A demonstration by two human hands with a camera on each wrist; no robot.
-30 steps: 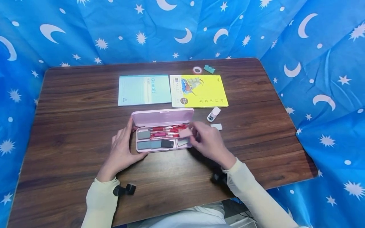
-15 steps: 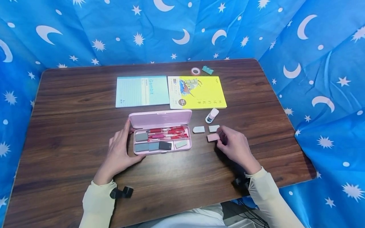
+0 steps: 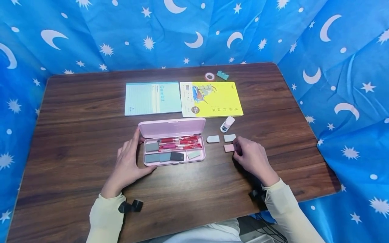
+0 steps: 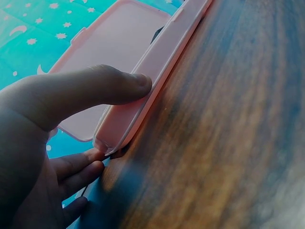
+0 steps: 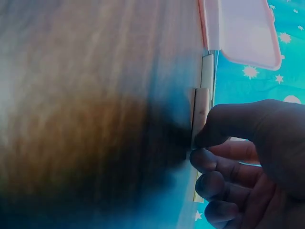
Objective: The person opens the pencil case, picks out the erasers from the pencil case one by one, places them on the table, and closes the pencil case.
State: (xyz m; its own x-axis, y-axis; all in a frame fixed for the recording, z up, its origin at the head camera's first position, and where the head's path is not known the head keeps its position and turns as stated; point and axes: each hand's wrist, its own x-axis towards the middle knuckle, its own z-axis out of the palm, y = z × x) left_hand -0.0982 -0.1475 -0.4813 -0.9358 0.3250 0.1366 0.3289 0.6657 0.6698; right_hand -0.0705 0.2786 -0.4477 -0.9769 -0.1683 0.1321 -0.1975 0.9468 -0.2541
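**Pink block [image 3: 228, 148], pinched in a right hand [image 3: 251, 158] beside an open pencil case [image 3: 172, 128]**

Directions as seen from the head, with the pencil case at the clock's centre.

Table [image 3: 79, 141]: dark brown wood grain.

Yellow book [image 3: 223, 98]: at one o'clock; ship on cover.

Blue notebook [image 3: 141, 99]: at eleven o'clock; lettered "Gambit".

Pencil case: pink, lid raised at twelve o'clock; red pens [image 3: 180, 143] and grey blocks [image 3: 152, 158] among the contents.

Left hand [image 3: 129, 165]: at eight o'clock; fingers extended, thumb resting against the case's front wall.

Right hand: between three and four o'clock; thumb and fingertips gripping the pink block.

Pink block: at three o'clock, apart from the case; thin, straight-edged slab, pale pink upper face, far end hidden by fingers. Contact with the table cannot be told.

White block [image 3: 229, 138]: just beside it, at the pink block's twelve o'clock; rectangular.
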